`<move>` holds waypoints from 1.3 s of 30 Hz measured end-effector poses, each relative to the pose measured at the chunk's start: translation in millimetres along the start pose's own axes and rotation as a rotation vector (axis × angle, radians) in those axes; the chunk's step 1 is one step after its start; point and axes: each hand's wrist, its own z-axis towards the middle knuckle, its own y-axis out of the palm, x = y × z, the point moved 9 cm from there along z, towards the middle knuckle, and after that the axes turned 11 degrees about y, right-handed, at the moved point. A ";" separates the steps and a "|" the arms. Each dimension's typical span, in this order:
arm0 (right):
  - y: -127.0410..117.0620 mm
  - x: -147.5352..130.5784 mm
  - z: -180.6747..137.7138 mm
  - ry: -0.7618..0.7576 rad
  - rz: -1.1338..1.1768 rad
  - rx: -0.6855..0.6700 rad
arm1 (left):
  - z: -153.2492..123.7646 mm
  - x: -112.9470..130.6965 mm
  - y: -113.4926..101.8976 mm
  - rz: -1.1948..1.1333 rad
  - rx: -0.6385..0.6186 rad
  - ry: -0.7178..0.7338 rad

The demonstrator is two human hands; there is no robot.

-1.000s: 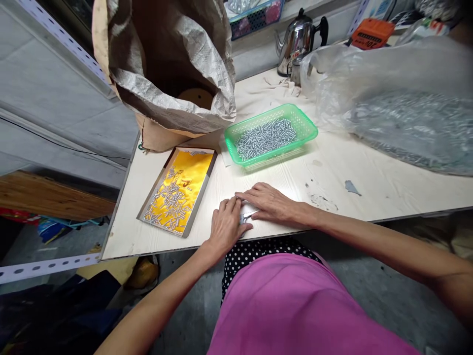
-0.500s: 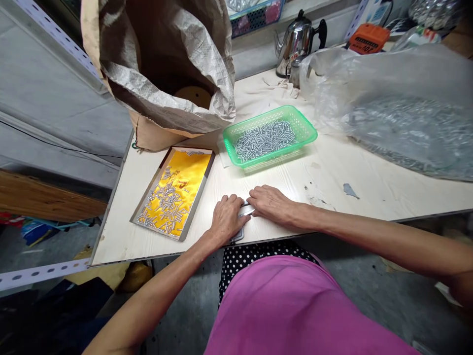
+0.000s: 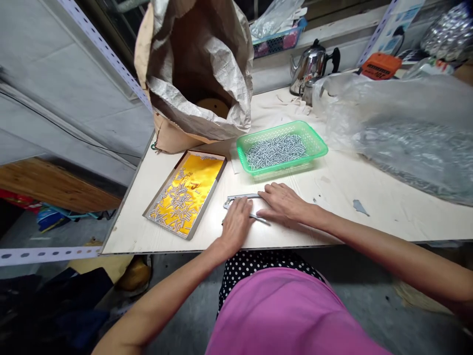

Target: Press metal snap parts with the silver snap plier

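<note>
Both my hands rest on a thin grey metal frame (image 3: 240, 197) lying flat near the front edge of the white table (image 3: 388, 202). My left hand (image 3: 236, 224) lies palm down over its left part, fingers stretched out. My right hand (image 3: 283, 202) presses flat on its right part, fingers spread. A green plastic basket (image 3: 283, 148) of small silver pins stands just behind the hands. To the left lies a shallow tray with a yellow lining (image 3: 186, 192), with several of the same pins scattered in it.
A big open paper sack (image 3: 199, 74) stands at the back left. A clear plastic bag (image 3: 406, 123) full of pins fills the right side. A steel kettle (image 3: 312, 66) and an orange box (image 3: 380, 66) stand at the back. Perforated shelf rails run at the left.
The hands have slid apart a little and flattened out, and the metal frame now shows between and behind them. The view has shifted, so everything sits further right.
</note>
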 end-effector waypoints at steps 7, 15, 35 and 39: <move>9.0 29.2 16.6 0.078 -0.026 0.084 | -17.6 35.7 24.8 -0.149 0.032 0.113; -9.7 -35.3 38.1 -0.053 -0.065 0.087 | -17.0 33.9 25.8 -0.224 0.111 0.091; -14.3 -126.4 56.8 -0.415 0.595 -0.057 | -21.7 31.8 46.5 -0.208 0.103 0.072; -101.9 -72.2 56.3 -0.246 0.650 0.434 | -33.3 31.8 -3.0 -0.132 0.258 0.139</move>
